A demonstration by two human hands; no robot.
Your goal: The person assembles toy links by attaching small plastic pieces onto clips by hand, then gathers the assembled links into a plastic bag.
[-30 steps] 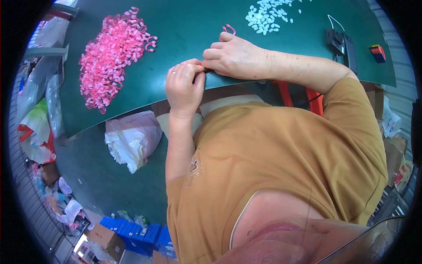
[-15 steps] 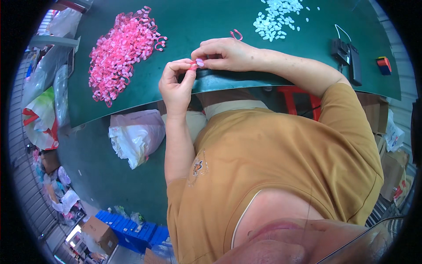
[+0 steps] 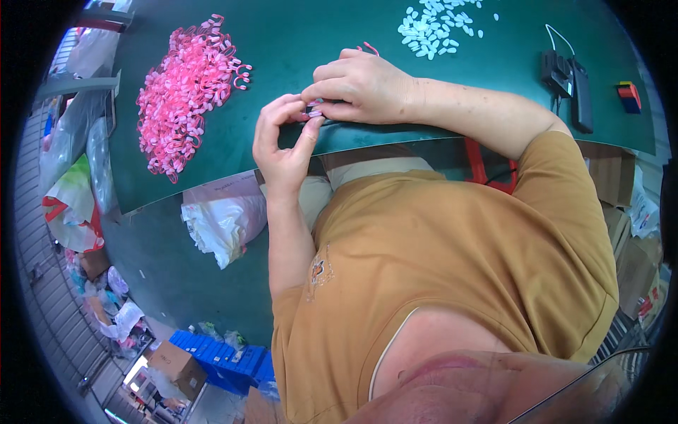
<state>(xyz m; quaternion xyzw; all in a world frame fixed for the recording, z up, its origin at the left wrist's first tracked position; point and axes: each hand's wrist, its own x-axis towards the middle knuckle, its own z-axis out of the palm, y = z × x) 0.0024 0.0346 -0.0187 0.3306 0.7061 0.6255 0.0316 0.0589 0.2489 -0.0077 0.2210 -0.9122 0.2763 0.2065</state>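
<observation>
My left hand (image 3: 286,145) and my right hand (image 3: 371,88) meet over the near edge of the green table (image 3: 296,42). Between their fingertips is a small pink loop with pale lilac ends (image 3: 315,112). The left thumb and fingers pinch it from one side, the right thumb and fingers from the other. Most of the loop is hidden by the fingers. Just beyond my right hand lies another pink loop (image 3: 369,49), partly covered by the knuckles. A large heap of pink loops with pale ends (image 3: 187,99) spreads to the left.
Small white oval pieces (image 3: 427,35) lie scattered at the far right. Two black devices with a white cable (image 3: 580,95) and a red, yellow and blue block (image 3: 628,97) sit on the right. Below the table's near edge is a white plastic bag (image 3: 224,219).
The view has shifted slightly. My right fingers have curled closer over the held loop, and two pale ends now show side by side by my left thumb.
</observation>
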